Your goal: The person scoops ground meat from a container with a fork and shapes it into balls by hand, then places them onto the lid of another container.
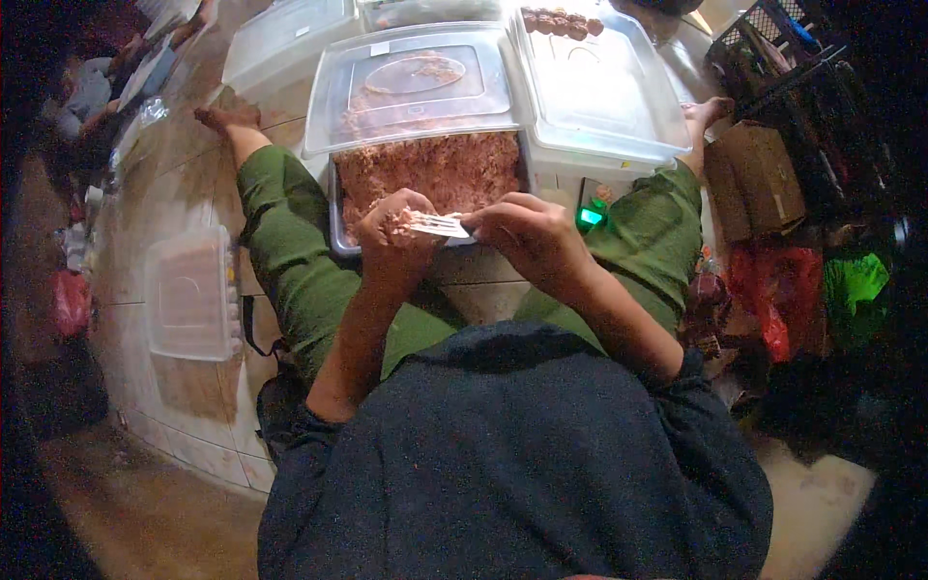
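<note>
I see the left hand [389, 249] cupping a crumbly reddish-brown clump [397, 227] over the near edge of the open tub [335, 215], right hand [530, 234] pinching a white fork [441, 226] against it. Loose cupping or hard scraping could spill it outside.

We've got minced mixture [435, 169] in the tub [337, 227] before us, lid [416, 87] across its far part, fork [440, 225] over the near side; storage box [609, 92] right, cardboard box [759, 182] farther right, plastic container [191, 295] left.
</note>
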A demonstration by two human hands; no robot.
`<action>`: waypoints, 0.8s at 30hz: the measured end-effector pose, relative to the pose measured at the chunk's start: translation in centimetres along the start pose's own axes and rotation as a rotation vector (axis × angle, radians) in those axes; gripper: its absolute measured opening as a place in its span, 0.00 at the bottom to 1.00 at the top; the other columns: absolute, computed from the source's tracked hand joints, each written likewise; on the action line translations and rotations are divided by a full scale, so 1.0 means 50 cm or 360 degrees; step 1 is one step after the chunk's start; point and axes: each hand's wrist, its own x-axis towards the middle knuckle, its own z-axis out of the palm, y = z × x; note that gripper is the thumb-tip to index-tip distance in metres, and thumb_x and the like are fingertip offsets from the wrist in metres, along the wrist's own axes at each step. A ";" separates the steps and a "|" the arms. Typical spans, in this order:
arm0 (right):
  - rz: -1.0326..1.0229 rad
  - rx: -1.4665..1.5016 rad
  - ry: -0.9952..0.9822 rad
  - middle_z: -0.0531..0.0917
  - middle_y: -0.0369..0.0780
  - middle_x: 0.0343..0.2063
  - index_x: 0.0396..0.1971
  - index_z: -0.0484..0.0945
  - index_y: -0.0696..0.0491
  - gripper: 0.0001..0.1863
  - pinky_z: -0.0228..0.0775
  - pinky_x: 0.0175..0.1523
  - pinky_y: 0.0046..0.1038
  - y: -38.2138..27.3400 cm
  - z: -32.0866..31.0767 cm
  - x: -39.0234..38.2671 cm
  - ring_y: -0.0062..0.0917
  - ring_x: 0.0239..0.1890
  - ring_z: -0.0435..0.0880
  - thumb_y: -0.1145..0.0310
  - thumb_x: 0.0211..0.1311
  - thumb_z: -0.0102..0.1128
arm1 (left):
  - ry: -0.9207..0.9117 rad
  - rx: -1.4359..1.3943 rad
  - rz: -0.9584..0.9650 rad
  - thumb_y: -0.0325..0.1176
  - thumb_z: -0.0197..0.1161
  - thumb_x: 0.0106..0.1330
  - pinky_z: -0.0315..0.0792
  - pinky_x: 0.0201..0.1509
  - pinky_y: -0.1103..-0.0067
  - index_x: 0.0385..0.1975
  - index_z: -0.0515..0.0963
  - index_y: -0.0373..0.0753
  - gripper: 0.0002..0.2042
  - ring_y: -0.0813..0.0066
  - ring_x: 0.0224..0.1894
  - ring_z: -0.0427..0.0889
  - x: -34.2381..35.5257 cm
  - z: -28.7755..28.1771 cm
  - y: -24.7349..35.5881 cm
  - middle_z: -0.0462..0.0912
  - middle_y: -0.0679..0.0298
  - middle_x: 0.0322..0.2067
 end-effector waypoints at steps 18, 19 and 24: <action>-0.0245 -0.0095 0.0218 0.81 0.39 0.28 0.34 0.80 0.53 0.11 0.74 0.31 0.24 0.027 0.020 -0.013 0.25 0.28 0.81 0.77 0.47 0.63 | -0.0299 -0.0322 -0.0139 0.28 0.65 0.48 0.70 0.33 0.84 0.27 0.73 0.35 0.09 0.83 0.30 0.74 0.004 -0.003 -0.006 0.77 0.67 0.26; -0.0235 -0.0164 0.0186 0.81 0.40 0.28 0.33 0.80 0.53 0.11 0.74 0.31 0.25 0.020 0.018 -0.008 0.25 0.28 0.81 0.77 0.47 0.63 | -0.0308 -0.0394 -0.0181 0.28 0.66 0.48 0.70 0.34 0.84 0.27 0.73 0.35 0.09 0.83 0.30 0.74 0.004 -0.005 0.002 0.77 0.67 0.26; -0.0161 -0.0217 0.0011 0.81 0.41 0.28 0.32 0.80 0.54 0.09 0.74 0.32 0.24 0.022 0.011 0.009 0.25 0.29 0.81 0.76 0.47 0.63 | -0.0182 -0.0536 -0.0243 0.29 0.69 0.47 0.70 0.34 0.83 0.27 0.73 0.34 0.12 0.82 0.30 0.75 -0.006 -0.004 -0.003 0.76 0.67 0.25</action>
